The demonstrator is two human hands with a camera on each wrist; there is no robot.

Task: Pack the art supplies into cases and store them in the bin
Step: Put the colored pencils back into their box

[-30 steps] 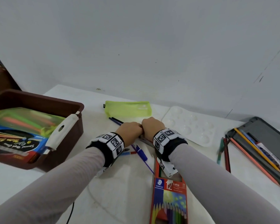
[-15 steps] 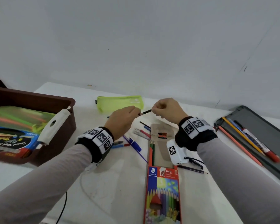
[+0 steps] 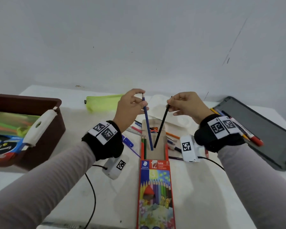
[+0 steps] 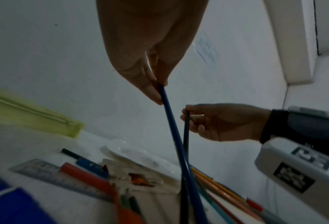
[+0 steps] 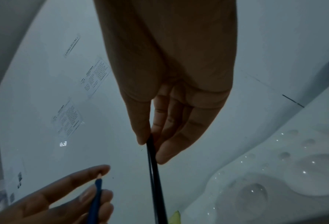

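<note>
An orange coloured-pencil box (image 3: 155, 187) lies open in front of me, its cardboard tray (image 3: 160, 151) slid out with a red and a green pencil (image 3: 145, 148) along its left side. My left hand (image 3: 132, 108) pinches a blue pencil (image 3: 147, 124) near its upper end. My right hand (image 3: 185, 104) pinches a black pencil (image 3: 161, 125) the same way. Both pencils slant down with their lower ends in the tray. The left wrist view shows the blue pencil (image 4: 176, 141) crossing the black pencil (image 4: 186, 133). A brown bin (image 3: 45, 129) stands at the left.
The bin holds a blue marker box (image 3: 5, 146) and a green pouch (image 3: 10, 121). A lime pencil pouch (image 3: 102, 101) and a white palette (image 3: 157, 106) lie behind the hands. Loose pens and a ruler (image 3: 134, 129) surround the tray. A grey case (image 3: 261, 129) with pens sits at the right.
Both hands rose from the table, each carrying a pencil, moved apart and tilted the pencils upright with their lower ends into the box's tray. The camera view shifted toward me.
</note>
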